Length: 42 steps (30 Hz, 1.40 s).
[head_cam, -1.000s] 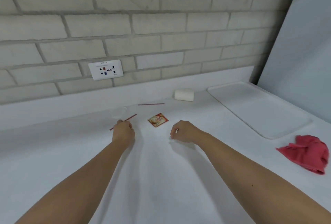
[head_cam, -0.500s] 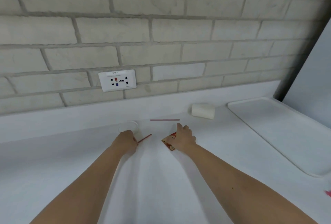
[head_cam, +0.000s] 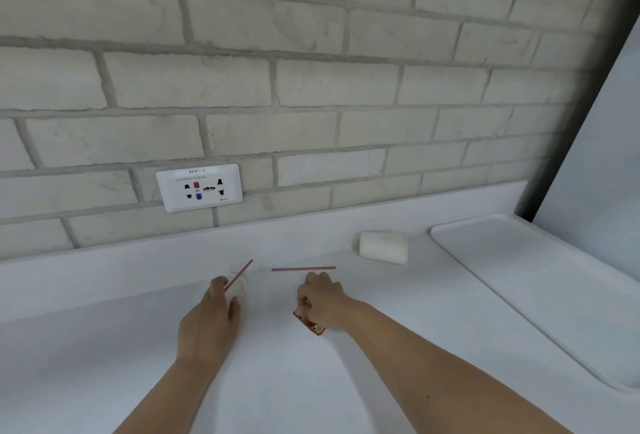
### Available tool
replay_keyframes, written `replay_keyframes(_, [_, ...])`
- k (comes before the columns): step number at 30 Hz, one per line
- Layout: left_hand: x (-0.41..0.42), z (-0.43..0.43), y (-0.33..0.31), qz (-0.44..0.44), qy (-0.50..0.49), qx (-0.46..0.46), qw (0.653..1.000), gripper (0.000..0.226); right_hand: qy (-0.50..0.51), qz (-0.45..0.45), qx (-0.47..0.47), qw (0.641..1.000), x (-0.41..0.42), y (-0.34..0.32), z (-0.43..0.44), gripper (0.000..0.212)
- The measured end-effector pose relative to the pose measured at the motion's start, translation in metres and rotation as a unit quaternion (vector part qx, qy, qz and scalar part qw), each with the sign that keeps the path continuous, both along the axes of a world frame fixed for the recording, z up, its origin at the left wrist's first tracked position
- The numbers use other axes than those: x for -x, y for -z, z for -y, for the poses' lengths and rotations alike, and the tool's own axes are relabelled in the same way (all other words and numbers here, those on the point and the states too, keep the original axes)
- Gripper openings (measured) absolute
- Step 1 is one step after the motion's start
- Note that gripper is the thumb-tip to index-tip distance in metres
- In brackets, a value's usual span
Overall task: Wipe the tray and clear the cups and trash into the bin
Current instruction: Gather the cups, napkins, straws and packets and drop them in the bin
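Left hand [head_cam: 211,319] was clamped round a small translucent plastic cup [head_cam: 238,288], fingers curled over its smooth wall, and pinched against it was a thin red-and-white striped stick [head_cam: 240,274]. That stick slanted up and to the right, its free tip aimed at the back edge of the matte white counter [head_cam: 104,347]. Which way the cup's mouth faced could not be made out under the fingers.

Right hand [head_cam: 322,298] was bunched knuckles-up, fingers curled on a flat red-and-orange printed sachet [head_cam: 311,324]; one glossy corner poked out below the wrist, toward the front of the counter.

Just beyond the right hand's knuckles lay a second striped stick [head_cam: 303,268], flat on the counter, its long axis running left to right along the back edge.

Further right, close to the back edge, a white paper cup [head_cam: 382,247] lay toppled on its side, a stubby tapered cylinder, axis also along the back edge, wider end toward the tray.

Filling the counter's right end was a white rectangular plastic tray [head_cam: 519,277], smooth, shallow, with rounded corners and a raised rim.

Behind it all, a rough pale brick wall [head_cam: 311,87] carried a glossy white socket plate [head_cam: 199,187].
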<state>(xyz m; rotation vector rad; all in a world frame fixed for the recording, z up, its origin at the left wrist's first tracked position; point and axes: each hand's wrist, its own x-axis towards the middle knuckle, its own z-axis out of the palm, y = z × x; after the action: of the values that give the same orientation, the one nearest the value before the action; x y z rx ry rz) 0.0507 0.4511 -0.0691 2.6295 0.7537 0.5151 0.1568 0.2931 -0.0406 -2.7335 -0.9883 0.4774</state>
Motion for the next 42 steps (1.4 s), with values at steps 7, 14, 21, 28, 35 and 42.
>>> replay_keyframes(7, [-0.006,-0.007,0.0,-0.039,-0.004,-0.035,0.999,0.028,0.059,-0.064,-0.101,0.991,-0.017,-0.003,-0.006,0.015])
replay_keyframes(14, [-0.004,-0.008,0.003,-0.024,-0.005,-0.054,0.998,0.027,0.079,0.026,0.019,0.996,-0.04,-0.004,-0.024,0.034])
replay_keyframes(21, [-0.01,-0.014,0.002,0.021,-0.138,0.021,0.99,0.064,0.065,0.004,0.078,0.995,-0.044,-0.012,-0.03,0.017])
replay_keyframes(28, [-0.018,-0.02,-0.002,-0.066,-0.16,0.072,0.982,0.088,0.042,-0.036,0.115,0.992,-0.033,-0.021,-0.016,0.033])
replay_keyframes(35, [-0.022,-0.038,-0.017,-0.068,-0.158,0.209,0.963,0.103,0.041,-0.02,0.103,0.994,-0.012,-0.018,-0.014,0.016])
replay_keyframes(42, [-0.009,-0.025,-0.015,0.026,-0.136,0.202,0.969,0.081,0.074,0.009,0.052,0.996,0.015,-0.005,-0.003,0.036])
